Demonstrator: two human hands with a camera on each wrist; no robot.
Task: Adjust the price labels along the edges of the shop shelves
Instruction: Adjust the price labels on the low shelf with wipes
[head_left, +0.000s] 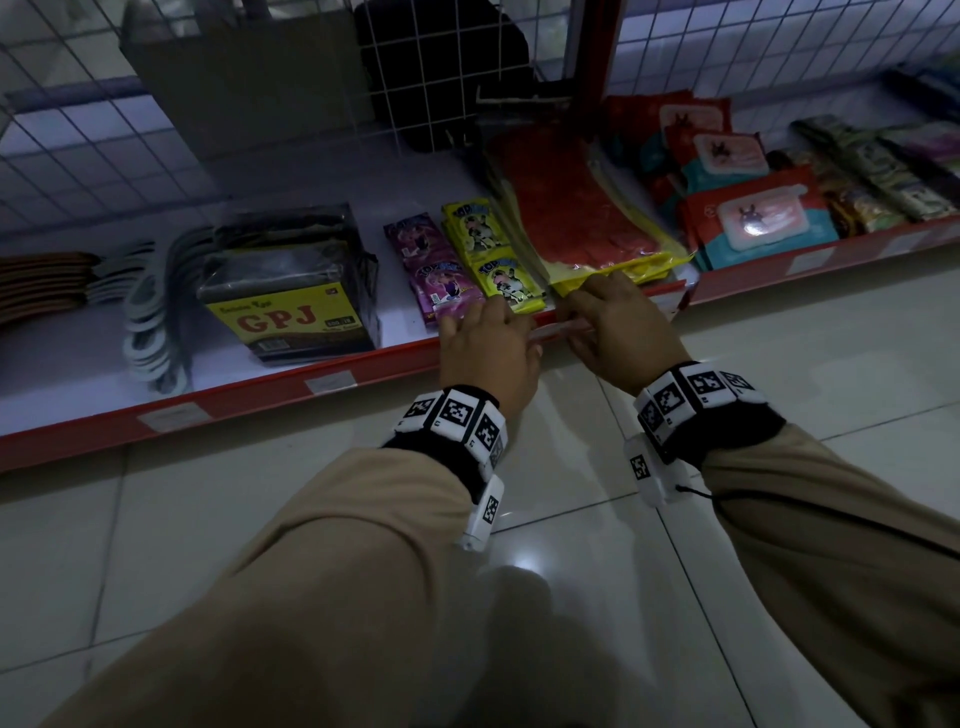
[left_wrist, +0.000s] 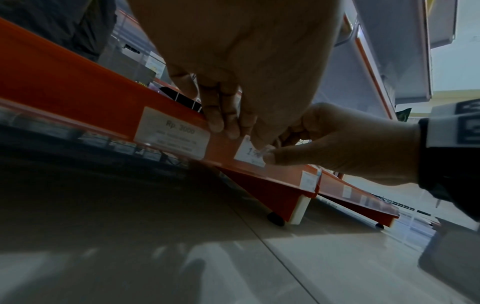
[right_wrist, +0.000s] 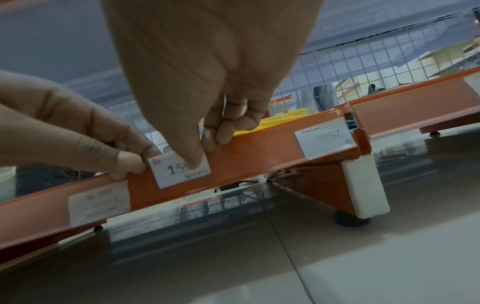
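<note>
A small white handwritten price label (right_wrist: 170, 178) reading "1.5…" sits on the red front rail (right_wrist: 259, 160) of the bottom shelf. My right hand (right_wrist: 205, 148) pinches it, thumb on its face and fingers behind the rail. My left hand (right_wrist: 124, 164) grips the rail just left of the label, fingertips at its left edge. The left wrist view shows the same label (left_wrist: 245, 153) below my left hand (left_wrist: 228, 123), with the thumb of my right hand (left_wrist: 280, 148) on it. In the head view, left hand (head_left: 488, 343) and right hand (head_left: 618, 327) cover the label.
Other labels sit on the rail: "Rp 3000" (right_wrist: 98, 205) to the left and "25.000" (right_wrist: 327, 142) to the right. On the shelf lie a black GPJ pack (head_left: 291, 291), sachets (head_left: 467, 260), a red and yellow packet (head_left: 582, 223) and wipes (head_left: 753, 218). Tiled floor (head_left: 571, 519) lies below.
</note>
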